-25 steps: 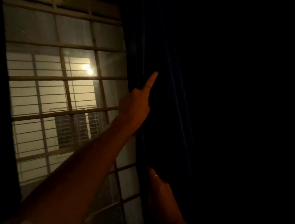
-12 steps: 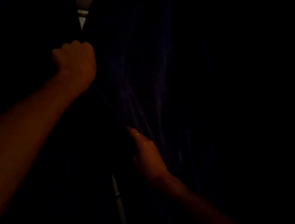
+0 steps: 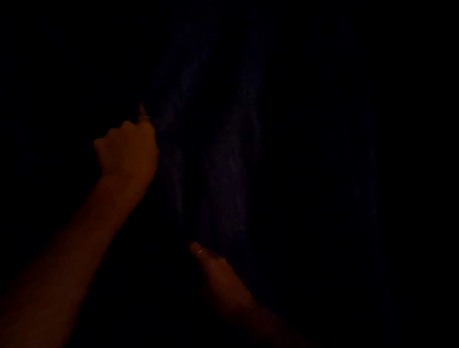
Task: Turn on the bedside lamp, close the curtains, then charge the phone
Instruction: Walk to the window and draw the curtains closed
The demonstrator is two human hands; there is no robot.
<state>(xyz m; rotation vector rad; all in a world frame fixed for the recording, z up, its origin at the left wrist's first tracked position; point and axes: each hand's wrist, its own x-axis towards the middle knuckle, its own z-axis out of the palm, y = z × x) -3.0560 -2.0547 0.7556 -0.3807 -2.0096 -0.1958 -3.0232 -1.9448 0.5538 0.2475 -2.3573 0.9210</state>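
1. A very dark scene is shown by the head view; only two bare forearms, two hands and some cloth folds can be made out.
2. The curtain (image 3: 218, 151) is seen as dark bluish fabric hanging in vertical folds across the middle of the view, with faint sheen on the folds right of the hands.
3. No gap of light is seen along the curtain's left edge; everything to the left of that edge is black.
4. The left hand (image 3: 127, 151) is raised at the curtain's left edge, at the end of a forearm stretched up from the lower left corner.
5. Its fingers (image 3: 113, 138) are curled into a fist with the knuckles turned toward the camera, and the edge of the cloth is gripped on the fist's right side.
6. One digit is seen pointing up above the fist, with a small glint, seemingly a ring, at its base.
7. The right hand (image 3: 221, 275) is placed lower on the same edge, below the left hand and well apart from it.
8. Only its back and one digit laid up against the cloth are visible, again with a small glint; whether the remaining fingers are curled round the fabric cannot be told.
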